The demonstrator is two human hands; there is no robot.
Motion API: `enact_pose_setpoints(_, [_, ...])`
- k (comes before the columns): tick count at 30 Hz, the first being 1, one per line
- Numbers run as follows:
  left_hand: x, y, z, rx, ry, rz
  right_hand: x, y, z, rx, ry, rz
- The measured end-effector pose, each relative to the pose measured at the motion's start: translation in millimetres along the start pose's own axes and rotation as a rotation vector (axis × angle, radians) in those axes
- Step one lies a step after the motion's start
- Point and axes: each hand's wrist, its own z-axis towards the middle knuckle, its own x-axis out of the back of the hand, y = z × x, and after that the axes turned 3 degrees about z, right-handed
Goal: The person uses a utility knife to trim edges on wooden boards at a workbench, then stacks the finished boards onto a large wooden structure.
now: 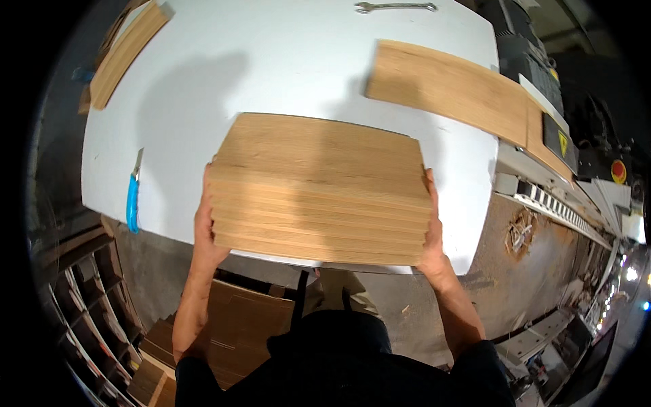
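Observation:
A stack of several light-brown wood-grain boards (319, 183) is between my two hands, over the near edge of the white table (285, 74). My left hand (205, 220) is pressed to the stack's left end, its fingers mostly hidden along the side. At the right end, my right hand (432, 230) grips in the same way, fingertips showing at the edge. The boards' near edges are slightly stepped, one above another. Whether the stack rests on the table or is lifted off it, I cannot tell.
A utility knife (133, 197) with a blue handle lies at the table's left, a wrench (396, 7) at the far edge. Another wood-grain board (447, 85) spans toward a machine with a red button (618, 171). More boards (129, 54) lie far left; cardboard (247, 325) sits below.

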Motion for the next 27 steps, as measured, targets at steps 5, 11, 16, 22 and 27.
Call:
enact_pose_setpoints(5, [-2.0,23.2,9.8,0.014,0.013,0.068,3.4,-6.9,5.6,0.014,0.029,0.043])
enact_pose_setpoints(11, [2.0,51.2,55.2,-0.04,0.054,-0.046,22.0,-28.1,38.5,-0.07,0.15,0.155])
enact_pose_setpoints(16, [-2.1,37.6,80.9,0.011,0.087,-0.211,13.5,-20.3,66.2,-0.242,0.162,0.553])
enact_pose_setpoints(22, [-12.7,49.4,89.2,-0.063,0.121,-0.427,4.6,-11.5,62.0,-0.16,0.232,0.613])
enact_pose_setpoints(27, [-3.7,34.5,76.0,-0.047,0.071,-0.33,0.3,-15.8,45.1,-0.237,0.251,0.614])
